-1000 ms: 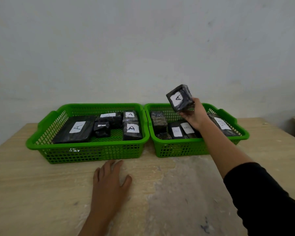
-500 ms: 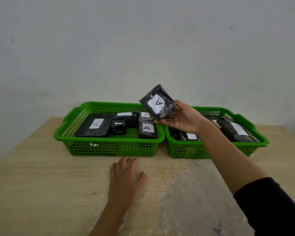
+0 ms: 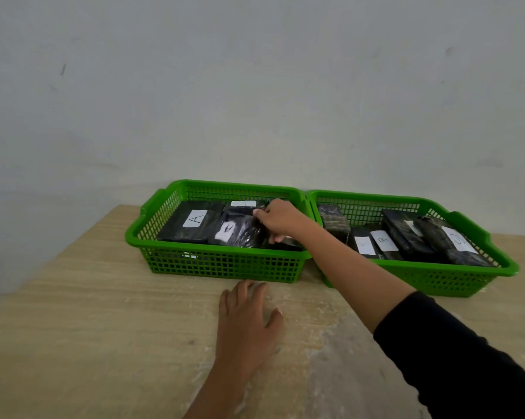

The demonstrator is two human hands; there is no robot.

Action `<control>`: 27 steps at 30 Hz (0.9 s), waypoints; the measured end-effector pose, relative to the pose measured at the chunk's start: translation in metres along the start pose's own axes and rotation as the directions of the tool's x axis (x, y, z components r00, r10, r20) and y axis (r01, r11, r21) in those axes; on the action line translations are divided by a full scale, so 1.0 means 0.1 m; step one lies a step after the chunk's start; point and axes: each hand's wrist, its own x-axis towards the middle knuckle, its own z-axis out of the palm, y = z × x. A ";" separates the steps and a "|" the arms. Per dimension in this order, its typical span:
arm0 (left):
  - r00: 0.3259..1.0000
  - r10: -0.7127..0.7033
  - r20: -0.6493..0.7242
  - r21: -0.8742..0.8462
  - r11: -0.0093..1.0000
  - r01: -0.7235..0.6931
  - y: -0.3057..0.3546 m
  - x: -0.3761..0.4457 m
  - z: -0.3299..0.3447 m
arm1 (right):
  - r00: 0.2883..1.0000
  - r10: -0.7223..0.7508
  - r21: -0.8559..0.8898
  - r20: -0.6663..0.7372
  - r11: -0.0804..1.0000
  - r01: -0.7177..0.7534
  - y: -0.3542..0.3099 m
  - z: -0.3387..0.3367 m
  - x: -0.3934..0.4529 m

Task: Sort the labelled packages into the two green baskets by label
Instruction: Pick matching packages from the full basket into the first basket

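Right hand [image 3: 280, 220] pinches a black package [image 3: 238, 232] down into the left basket [image 3: 224, 263], among A labels; left hand [image 3: 247, 323] lies spread on the counter [image 3: 103, 328]. Nothing loose remains (nearly done, I'd judge); B packages [image 3: 383, 240] sit at three o'clock.

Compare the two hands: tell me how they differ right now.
The right hand reaches into the left basket, fingers on a black package; the left hand lies flat on the table, holding nothing. The right arm shows a black sleeve; the left shows none. Both are bare.
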 end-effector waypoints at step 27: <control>1.000 0.000 0.007 0.019 1.000 0.000 0.00 -0.01 0.00 | 0.940 -0.274 -0.119 0.200 0.946 0.301 -0.13 -0.19 0.13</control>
